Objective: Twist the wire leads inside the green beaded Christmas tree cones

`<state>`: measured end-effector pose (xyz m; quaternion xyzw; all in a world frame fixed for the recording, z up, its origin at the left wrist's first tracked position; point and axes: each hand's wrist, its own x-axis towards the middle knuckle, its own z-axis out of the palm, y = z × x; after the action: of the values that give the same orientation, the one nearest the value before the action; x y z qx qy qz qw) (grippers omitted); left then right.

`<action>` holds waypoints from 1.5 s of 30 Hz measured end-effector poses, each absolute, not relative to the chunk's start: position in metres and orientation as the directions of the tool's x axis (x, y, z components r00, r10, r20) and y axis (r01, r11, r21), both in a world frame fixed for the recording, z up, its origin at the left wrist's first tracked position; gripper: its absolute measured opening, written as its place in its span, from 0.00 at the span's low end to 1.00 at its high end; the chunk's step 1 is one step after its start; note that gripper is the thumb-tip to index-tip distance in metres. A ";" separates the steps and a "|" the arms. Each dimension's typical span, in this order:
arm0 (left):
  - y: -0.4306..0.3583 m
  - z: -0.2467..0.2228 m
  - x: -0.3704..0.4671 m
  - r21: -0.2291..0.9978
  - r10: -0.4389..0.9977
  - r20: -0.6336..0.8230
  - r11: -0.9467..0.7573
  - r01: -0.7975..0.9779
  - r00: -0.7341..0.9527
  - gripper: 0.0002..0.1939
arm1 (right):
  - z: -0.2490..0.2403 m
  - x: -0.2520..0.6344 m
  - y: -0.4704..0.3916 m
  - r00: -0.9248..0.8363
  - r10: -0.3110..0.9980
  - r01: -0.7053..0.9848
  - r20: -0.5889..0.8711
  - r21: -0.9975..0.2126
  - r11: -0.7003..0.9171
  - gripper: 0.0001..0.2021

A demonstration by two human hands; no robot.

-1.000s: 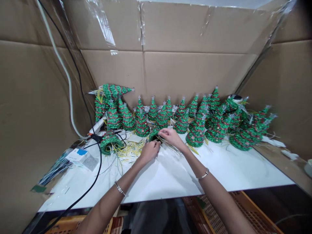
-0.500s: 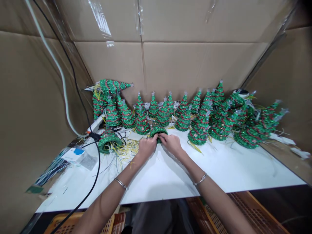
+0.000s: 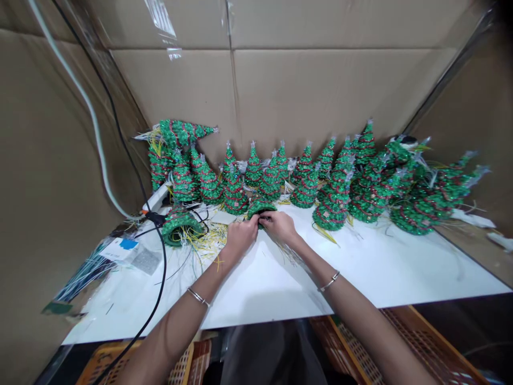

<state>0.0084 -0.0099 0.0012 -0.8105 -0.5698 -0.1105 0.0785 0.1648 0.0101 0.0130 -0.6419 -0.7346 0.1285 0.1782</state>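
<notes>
A green tinsel tree (image 3: 260, 205) lies on its side at the middle of the white table (image 3: 264, 289), its open base facing me. My left hand (image 3: 242, 235) is closed at the left of the base rim, fingertips at the opening. My right hand (image 3: 279, 225) is pinched at the same opening, close to the left fingertips. What the fingertips grip inside is too small to make out. Thin wires hang below my right hand. Another tree (image 3: 181, 227) lies to the left with its hollow base and yellow wires showing.
Several green trees with red garland (image 3: 331, 206) stand along the cardboard wall (image 3: 300, 96). Wire scraps (image 3: 212, 240), a plastic bag (image 3: 146, 262), wire bundles (image 3: 86, 270) and a black cable (image 3: 163, 267) lie left. Orange crates (image 3: 433, 342) sit below the table.
The view has shifted slightly. My right hand's fingers now reach further left over the opening, and thin wires show beneath that hand.
</notes>
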 end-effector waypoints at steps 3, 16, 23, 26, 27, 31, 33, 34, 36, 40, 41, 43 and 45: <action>-0.011 0.000 0.008 -0.013 0.898 0.285 -0.345 0.938 0.334 0.17 | 0.010 0.165 0.012 -0.055 0.994 0.879 0.097 -0.467 0.094 0.14; -0.008 -0.006 0.005 0.056 0.838 0.385 -0.439 0.897 0.387 0.20 | 0.014 0.170 -0.007 -0.122 0.954 0.872 0.272 -0.429 0.234 0.13; -0.006 -0.001 0.004 0.056 0.854 0.356 -0.424 0.904 0.379 0.21 | 0.017 0.174 -0.007 -0.130 0.968 0.879 0.216 -0.426 0.213 0.15; -0.005 -0.004 0.003 0.054 0.854 0.349 -0.429 0.902 0.385 0.20 | 0.018 0.173 -0.005 -0.111 0.976 0.921 0.185 -0.351 0.171 0.15; -0.005 -0.005 0.003 0.053 0.854 0.346 -0.432 0.900 0.389 0.19 | 0.018 0.173 -0.004 -0.119 0.978 0.928 0.173 -0.331 0.171 0.15; -0.005 -0.005 0.004 0.061 0.852 0.355 -0.432 0.900 0.385 0.22 | 0.019 0.173 -0.002 -0.208 0.969 0.929 0.130 -0.283 0.237 0.16; -0.005 -0.003 0.005 0.043 0.860 0.334 -0.423 0.905 0.386 0.22 | 0.019 0.174 -0.001 -0.249 0.963 0.924 0.102 -0.273 0.268 0.15; -0.005 -0.002 0.005 0.023 0.866 0.311 -0.419 0.908 0.392 0.22 | 0.019 0.175 -0.002 -0.261 0.960 0.922 0.099 -0.269 0.278 0.15; -0.006 0.001 0.007 -0.025 0.879 0.257 -0.410 0.912 0.403 0.22 | 0.017 0.174 -0.002 -0.253 0.960 0.924 0.119 -0.264 0.277 0.15; -0.008 0.004 0.010 -0.083 0.902 0.196 -0.375 0.923 0.384 0.23 | 0.013 0.172 -0.003 -0.186 0.970 0.946 0.155 -0.238 0.219 0.15; -0.009 0.004 0.010 -0.087 0.907 0.188 -0.367 0.926 0.377 0.23 | 0.013 0.172 -0.003 -0.177 0.972 0.952 0.153 -0.222 0.209 0.15; -0.010 0.004 0.010 -0.085 0.914 0.175 -0.356 0.931 0.365 0.22 | 0.012 0.171 -0.004 -0.170 0.974 0.963 0.147 -0.185 0.196 0.15; -0.011 0.003 0.010 -0.077 0.919 0.171 -0.348 0.934 0.356 0.22 | 0.013 0.170 -0.005 -0.161 0.977 0.972 0.138 -0.147 0.181 0.14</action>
<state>0.0096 -0.0111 0.0030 -0.8196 -0.5652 -0.0486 0.0805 0.1704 -0.0054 0.0130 -0.6400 -0.7617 0.0123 0.1006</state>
